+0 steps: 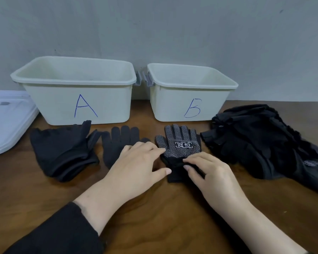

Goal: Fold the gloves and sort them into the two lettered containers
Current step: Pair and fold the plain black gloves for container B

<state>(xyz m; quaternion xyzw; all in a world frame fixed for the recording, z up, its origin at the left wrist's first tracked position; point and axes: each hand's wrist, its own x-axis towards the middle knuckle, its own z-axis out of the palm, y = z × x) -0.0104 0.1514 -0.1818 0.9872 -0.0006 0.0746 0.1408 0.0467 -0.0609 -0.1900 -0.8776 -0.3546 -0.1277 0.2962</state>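
Leftmost we see stacked white lids (pixel 6 118) on the wooden counter (pixel 154 213), then container A (pixel 77 92) with a heap of black gloves (pixel 62 153) before it. Next lies a plain black glove (pixel 116 142), our left hand (pixel 136 165) resting flat across it, fingers straight, tips touching the dotted glove (pixel 180 143) (palm up, white logo). Our right hand (pixel 209 173) pinches that glove's cuff. Container B (pixel 189 94) stands behind; more black gloves (pixel 261 142) pile rightward.
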